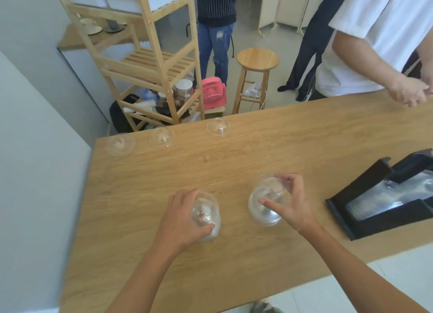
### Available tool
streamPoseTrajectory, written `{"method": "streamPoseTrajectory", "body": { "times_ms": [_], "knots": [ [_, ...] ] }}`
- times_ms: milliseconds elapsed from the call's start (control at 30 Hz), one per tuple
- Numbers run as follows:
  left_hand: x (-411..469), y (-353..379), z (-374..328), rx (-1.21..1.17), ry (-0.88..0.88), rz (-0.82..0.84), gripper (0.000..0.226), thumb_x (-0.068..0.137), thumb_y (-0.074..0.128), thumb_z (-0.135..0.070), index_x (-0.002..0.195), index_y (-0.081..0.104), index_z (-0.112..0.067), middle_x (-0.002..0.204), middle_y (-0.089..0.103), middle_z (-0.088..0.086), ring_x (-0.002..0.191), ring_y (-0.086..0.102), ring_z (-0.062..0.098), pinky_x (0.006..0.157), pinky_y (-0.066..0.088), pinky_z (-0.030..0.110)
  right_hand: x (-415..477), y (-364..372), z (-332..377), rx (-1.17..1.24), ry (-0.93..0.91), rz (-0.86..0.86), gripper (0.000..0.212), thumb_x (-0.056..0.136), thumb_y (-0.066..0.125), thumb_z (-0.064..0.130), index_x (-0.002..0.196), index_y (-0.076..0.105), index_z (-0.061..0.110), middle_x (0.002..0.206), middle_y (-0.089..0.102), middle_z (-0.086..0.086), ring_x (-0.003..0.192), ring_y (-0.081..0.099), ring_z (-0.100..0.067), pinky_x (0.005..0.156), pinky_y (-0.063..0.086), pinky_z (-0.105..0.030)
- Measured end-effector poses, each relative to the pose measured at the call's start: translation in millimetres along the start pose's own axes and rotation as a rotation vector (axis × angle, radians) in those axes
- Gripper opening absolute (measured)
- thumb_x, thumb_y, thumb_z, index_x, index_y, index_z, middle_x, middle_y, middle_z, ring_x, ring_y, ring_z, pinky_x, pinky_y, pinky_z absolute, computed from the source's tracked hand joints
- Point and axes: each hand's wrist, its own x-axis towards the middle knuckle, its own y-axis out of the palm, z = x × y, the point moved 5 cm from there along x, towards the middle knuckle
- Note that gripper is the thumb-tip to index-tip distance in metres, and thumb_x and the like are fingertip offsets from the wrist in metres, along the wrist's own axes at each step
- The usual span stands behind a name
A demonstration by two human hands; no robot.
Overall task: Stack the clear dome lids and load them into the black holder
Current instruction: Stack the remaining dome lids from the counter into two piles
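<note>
The left hand (182,219) grips one clear plastic dome lid (207,215); the right hand (293,205) grips a second clear dome lid (266,203); centre rims squarely before nesting.

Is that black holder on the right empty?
Not empty: crinkled clear plastic lies inside the black holder; whether it is lids, cannot tell.

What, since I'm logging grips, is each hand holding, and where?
Left hand grips clear dome lids around the side wall; right hand pinches another dome-lid stack by its sides.
</note>
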Motion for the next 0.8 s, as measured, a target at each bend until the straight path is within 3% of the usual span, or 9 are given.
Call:
{"method": "streamPoseTrajectory", "body": {
  "times_ms": [200, 367, 567, 800],
  "knots": [
    [-4.7, 10.7, 2.4, 0.042, 0.005, -0.006, 0.095, 0.065, 0.075, -0.049, 0.147, 0.032, -0.029, 0.140, 0.033, -0.012, 0.129, 0.026, 0.008, 0.099, 0.027, 0.021, -13.9, -3.9, -12.1, -0.138, -0.096, 0.030, 0.084, 0.069, 0.078, 0.065, 0.138, 0.033, 0.053, 0.139, 0.042, 0.029, 0.131, 0.040, 0.007, 0.095, 0.037, -0.019],
    [-8.9, 21.1, 6.6, 0.064, -0.005, 0.029, 0.095, 0.068, 0.076, -0.052, 0.148, 0.029, -0.032, 0.144, 0.031, -0.012, 0.129, 0.025, 0.006, 0.102, 0.028, 0.023, -19.6, -2.5, -19.5, -0.306, -0.181, 0.084, 0.071, 0.070, 0.072, 0.068, 0.132, 0.040, 0.055, 0.138, 0.043, 0.019, 0.125, 0.048, -0.009, 0.098, 0.049, -0.038],
    [-9.2, 21.8, 6.9, 0.062, 0.013, 0.005, 0.093, 0.069, 0.077, -0.051, 0.147, 0.032, -0.032, 0.144, 0.032, -0.010, 0.130, 0.026, 0.008, 0.101, 0.027, 0.021, -16.1, -0.8, -13.7, -0.423, -0.248, 0.123, 0.073, 0.069, 0.074, 0.058, 0.129, 0.032, 0.062, 0.139, 0.038, 0.021, 0.123, 0.047, -0.009, 0.097, 0.049, -0.037],
    [-7.5, 31.1, 10.3, 0.030, -0.038, 0.075, 0.102, 0.069, 0.077, -0.048, 0.151, 0.016, -0.040, 0.151, 0.024, -0.011, 0.135, 0.031, 0.013, 0.102, 0.035, 0.029, -4.5, 12.5, -13.3, -0.485, -0.238, 0.196, 0.079, 0.070, 0.082, 0.045, 0.135, 0.036, 0.049, 0.144, 0.034, 0.019, 0.118, 0.052, -0.011, 0.090, 0.047, -0.026]
  ]
}}
